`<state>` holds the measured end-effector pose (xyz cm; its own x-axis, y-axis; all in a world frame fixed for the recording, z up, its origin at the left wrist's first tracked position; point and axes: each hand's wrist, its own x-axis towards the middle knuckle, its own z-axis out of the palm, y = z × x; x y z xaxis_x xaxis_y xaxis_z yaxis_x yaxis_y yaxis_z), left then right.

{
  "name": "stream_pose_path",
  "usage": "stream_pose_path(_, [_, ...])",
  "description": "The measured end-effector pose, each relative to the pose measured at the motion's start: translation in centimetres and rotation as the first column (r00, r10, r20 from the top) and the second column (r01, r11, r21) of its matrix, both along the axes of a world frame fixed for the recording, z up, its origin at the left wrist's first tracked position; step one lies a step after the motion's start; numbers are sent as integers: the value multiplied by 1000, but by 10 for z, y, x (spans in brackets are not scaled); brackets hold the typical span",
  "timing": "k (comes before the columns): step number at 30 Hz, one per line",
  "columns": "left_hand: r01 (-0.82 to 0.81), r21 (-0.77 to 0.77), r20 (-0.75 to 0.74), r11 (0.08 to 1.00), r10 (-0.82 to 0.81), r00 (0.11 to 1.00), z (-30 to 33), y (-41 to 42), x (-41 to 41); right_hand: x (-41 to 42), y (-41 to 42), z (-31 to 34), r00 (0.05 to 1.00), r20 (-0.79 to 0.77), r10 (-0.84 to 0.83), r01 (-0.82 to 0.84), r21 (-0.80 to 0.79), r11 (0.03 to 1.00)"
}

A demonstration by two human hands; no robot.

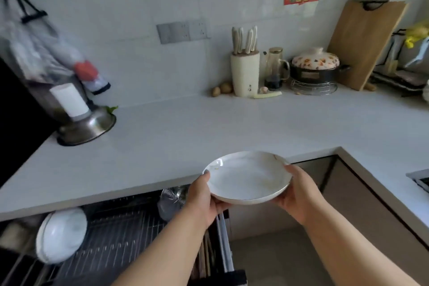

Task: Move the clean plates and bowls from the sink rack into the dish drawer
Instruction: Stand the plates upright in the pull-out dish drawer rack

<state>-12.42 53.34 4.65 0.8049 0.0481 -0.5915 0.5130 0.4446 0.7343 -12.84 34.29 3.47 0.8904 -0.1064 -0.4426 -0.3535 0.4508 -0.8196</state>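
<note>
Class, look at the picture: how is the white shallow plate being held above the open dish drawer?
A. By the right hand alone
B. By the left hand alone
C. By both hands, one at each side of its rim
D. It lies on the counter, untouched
C: the left hand and the right hand each have a grip on opposite sides of the white shallow plate.

Dim, soft daylight; wide-angle bend at edges; left side w/ bags (34,42) motion-blurred.

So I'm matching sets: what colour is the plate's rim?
The plate is white with a thin dark-looking rim line, seen in the head view.
</note>
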Motion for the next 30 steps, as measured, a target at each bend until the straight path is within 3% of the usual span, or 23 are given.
stream_pose_path(10, [-123,102,-159,987,139,977,-37,242,-54,6,231,-22,953,-171,252,-262,-43,964])
stream_pose_path(15, [-106,300,-202,948,172,964,-68,359,-77,5,345,-47,927,-236,291,-322,-109,940])
stream_pose_path(19, [25,645,-171,764,112,979,-94,445,-87,3,428,-70,899,-271,344,-403,-205,892])
stream_pose_path(22, [225,804,-283,551,21,959,-123,495,-96,5,473,-88,886,-265,382,-453,-308,837])
stream_pose_path(23, [291,832,-319,473,-20,947,-133,508,-98,6,486,-95,876,-262,406,-477,-336,812])
stream_pose_path(26, [354,841,-379,409,-21,925,-150,528,-107,12,516,-117,840,-275,468,-543,-398,740])
stream_pose_path(30, [420,874,-425,245,-35,904,-168,543,-113,29,549,-139,802,-304,515,-595,-486,640])
